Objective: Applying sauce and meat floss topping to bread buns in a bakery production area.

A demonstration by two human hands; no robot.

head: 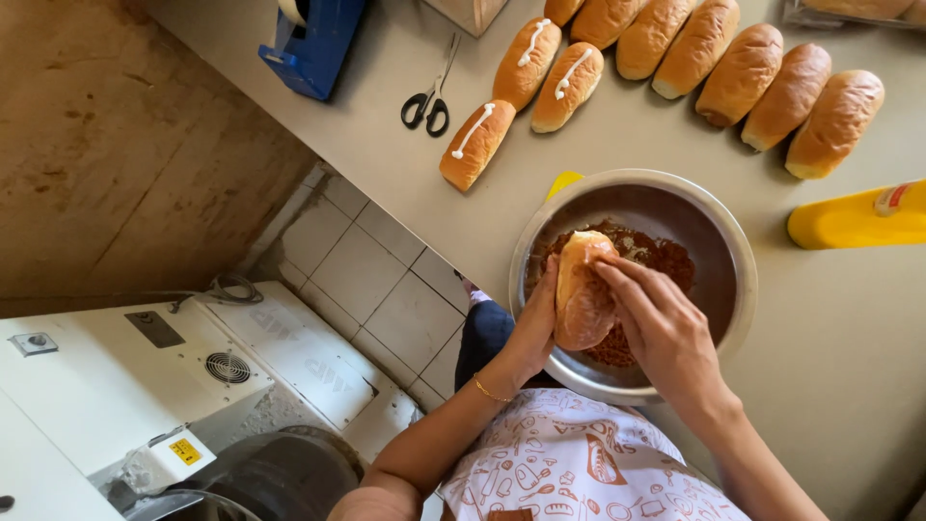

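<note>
Both my hands hold one golden bread roll (583, 289) over a round metal bowl (719, 227) with reddish-brown shredded filling (666, 256) in its bottom. My left hand (533, 328) cups the roll from the left side, a thin gold bracelet on its wrist. My right hand (661, 323) grips it from the right, fingers over its top end. The roll touches or hovers just above the filling; I cannot tell which.
A row of plain rolls (743, 72) lies on the grey counter (849, 338); three rolls with a white cream stripe (526, 87) lie to their left. Black scissors (429, 96), a blue tape dispenser (313, 43) and a yellow bottle (854, 217) are nearby. A white machine (145, 386) stands on the floor at left.
</note>
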